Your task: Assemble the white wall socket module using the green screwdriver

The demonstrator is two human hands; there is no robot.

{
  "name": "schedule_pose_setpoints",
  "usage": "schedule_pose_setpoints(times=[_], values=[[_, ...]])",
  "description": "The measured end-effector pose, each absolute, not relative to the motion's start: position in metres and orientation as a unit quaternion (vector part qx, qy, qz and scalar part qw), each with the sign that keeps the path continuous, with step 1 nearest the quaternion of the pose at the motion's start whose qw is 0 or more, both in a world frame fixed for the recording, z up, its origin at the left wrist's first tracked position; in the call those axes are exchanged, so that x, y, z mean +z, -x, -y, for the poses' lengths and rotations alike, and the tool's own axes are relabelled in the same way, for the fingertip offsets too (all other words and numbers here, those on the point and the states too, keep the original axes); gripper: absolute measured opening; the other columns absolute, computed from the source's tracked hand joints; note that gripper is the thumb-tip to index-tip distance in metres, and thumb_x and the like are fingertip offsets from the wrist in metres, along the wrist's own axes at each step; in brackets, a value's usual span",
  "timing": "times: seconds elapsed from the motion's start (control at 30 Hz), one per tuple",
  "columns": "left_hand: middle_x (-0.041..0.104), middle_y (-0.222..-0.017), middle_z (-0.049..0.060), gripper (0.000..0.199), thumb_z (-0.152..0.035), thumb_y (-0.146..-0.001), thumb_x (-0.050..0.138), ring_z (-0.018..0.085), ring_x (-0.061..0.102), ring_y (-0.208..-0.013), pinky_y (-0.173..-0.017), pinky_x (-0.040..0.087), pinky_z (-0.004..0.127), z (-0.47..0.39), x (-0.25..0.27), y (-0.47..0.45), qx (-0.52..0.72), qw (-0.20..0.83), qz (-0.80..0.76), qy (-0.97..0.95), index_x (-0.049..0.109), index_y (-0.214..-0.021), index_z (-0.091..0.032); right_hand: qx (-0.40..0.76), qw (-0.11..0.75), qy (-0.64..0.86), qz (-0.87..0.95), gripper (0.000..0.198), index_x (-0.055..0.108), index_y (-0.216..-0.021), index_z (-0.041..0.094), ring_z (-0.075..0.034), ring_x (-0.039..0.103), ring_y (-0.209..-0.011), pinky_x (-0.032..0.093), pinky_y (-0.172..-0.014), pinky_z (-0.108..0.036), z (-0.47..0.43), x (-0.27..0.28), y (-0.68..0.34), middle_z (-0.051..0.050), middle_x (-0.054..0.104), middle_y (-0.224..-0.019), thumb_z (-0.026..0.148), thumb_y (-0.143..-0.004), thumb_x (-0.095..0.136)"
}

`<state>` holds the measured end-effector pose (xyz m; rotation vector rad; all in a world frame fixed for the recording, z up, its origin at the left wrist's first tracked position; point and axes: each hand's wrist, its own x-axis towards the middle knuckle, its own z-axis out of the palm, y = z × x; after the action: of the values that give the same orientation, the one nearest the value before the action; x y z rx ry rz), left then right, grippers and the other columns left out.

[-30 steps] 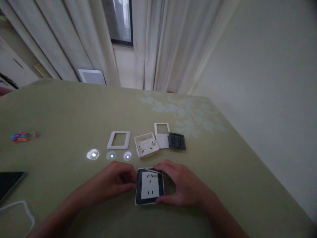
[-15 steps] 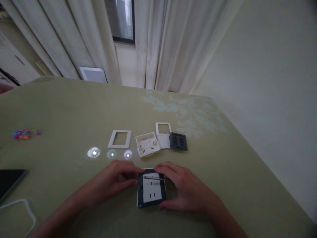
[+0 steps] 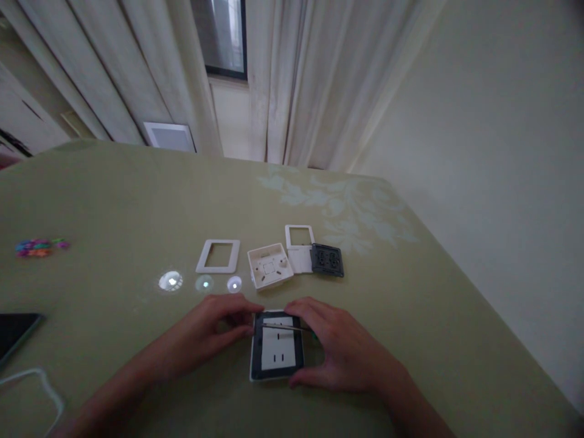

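Observation:
A wall socket [image 3: 276, 354] with a white face in a dark surround lies flat on the green table [image 3: 114, 201] close to me. My left hand [image 3: 205, 331] grips its left edge. My right hand [image 3: 340, 350] holds its right side and a thin metal tool [image 3: 285, 327] that lies across the socket's top. Beyond them sit a white frame [image 3: 218, 256], a white back box [image 3: 269, 266], a small white cover [image 3: 298, 246] and a black insert [image 3: 327, 260].
Three bright light spots [image 3: 204, 283] shine on the cloth. Coloured small bits [image 3: 37, 247] lie far left; a dark tablet [image 3: 16, 331] and a clear tray rim [image 3: 43, 386] sit at the left edge. A wall runs along the right, curtains hang behind.
The socket has been lowered a little toward me and the tool now lies lower across its top. Both hands stay on it; the view shifted slightly.

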<state>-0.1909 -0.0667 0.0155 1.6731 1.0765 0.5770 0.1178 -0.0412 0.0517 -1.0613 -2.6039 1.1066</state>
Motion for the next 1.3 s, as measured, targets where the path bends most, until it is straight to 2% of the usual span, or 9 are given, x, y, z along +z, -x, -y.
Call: schedule_pose_setpoints(times=[0.33,0.6,0.8,1.07,1.17,1.3], values=[[0.080,-0.107,0.005,0.022,-0.035,-0.106,0.067,0.022,0.076,-0.096,-0.084,0.062,0.034,0.0658,0.0203,0.1920,0.234,0.493,-0.443,-0.711,0.083,-0.120,-0.027,0.374,0.057,0.335,0.863,0.091,0.058,-0.148,0.024,-0.032,0.067,-0.129,0.054,-0.110,-0.045,0.0403,0.0522,-0.1190,-0.011,0.068,-0.146,0.050,-0.072,0.100],[0.079,-0.106,0.004,0.028,-0.030,-0.109,0.064,0.020,0.075,-0.092,-0.081,0.058,0.029,0.0626,0.0176,0.1937,0.230,0.454,-0.423,-0.750,0.083,-0.130,-0.035,0.396,0.067,0.326,0.856,0.083,0.058,-0.148,0.025,-0.031,0.068,-0.129,0.054,-0.109,-0.043,0.0365,0.0507,-0.1214,-0.010,0.070,-0.144,0.044,-0.076,0.096],[0.083,-0.104,0.003,0.021,-0.030,-0.105,0.069,0.020,0.078,-0.092,-0.079,0.060,0.028,0.0619,0.0176,0.1938,0.243,0.462,-0.431,-0.736,0.086,-0.117,-0.031,0.399,0.065,0.323,0.856,0.084,0.056,-0.150,0.023,-0.032,0.067,-0.133,0.052,-0.113,-0.045,0.0361,0.0516,-0.1222,-0.012,0.068,-0.148,0.040,-0.077,0.093],[0.084,-0.102,0.003,0.017,-0.030,-0.102,0.070,0.021,0.080,-0.094,-0.079,0.062,0.030,0.0642,0.0167,0.1937,0.246,0.478,-0.446,-0.715,0.086,-0.108,-0.028,0.399,0.068,0.317,0.858,0.086,0.057,-0.150,0.023,-0.030,0.067,-0.132,0.053,-0.111,-0.043,0.0353,0.0511,-0.1224,-0.011,0.068,-0.146,0.047,-0.077,0.095],[0.084,-0.099,0.002,0.015,-0.030,-0.102,0.071,0.020,0.079,-0.089,-0.077,0.062,0.028,0.0636,0.0193,0.1950,0.243,0.481,-0.460,-0.705,0.085,-0.106,-0.028,0.400,0.064,0.320,0.857,0.085,0.057,-0.149,0.025,-0.031,0.067,-0.131,0.053,-0.111,-0.044,0.0356,0.0524,-0.1224,-0.010,0.068,-0.146,0.045,-0.077,0.095],[0.084,-0.090,0.000,0.009,-0.031,-0.098,0.078,0.019,0.078,-0.082,-0.073,0.059,0.027,0.0641,0.0255,0.1954,0.306,0.438,-0.482,-0.695,0.085,-0.097,-0.027,0.399,0.066,0.320,0.857,0.084,0.056,-0.149,0.026,-0.030,0.067,-0.131,0.053,-0.110,-0.043,0.0359,0.0530,-0.1225,-0.009,0.068,-0.145,0.041,-0.076,0.095]])
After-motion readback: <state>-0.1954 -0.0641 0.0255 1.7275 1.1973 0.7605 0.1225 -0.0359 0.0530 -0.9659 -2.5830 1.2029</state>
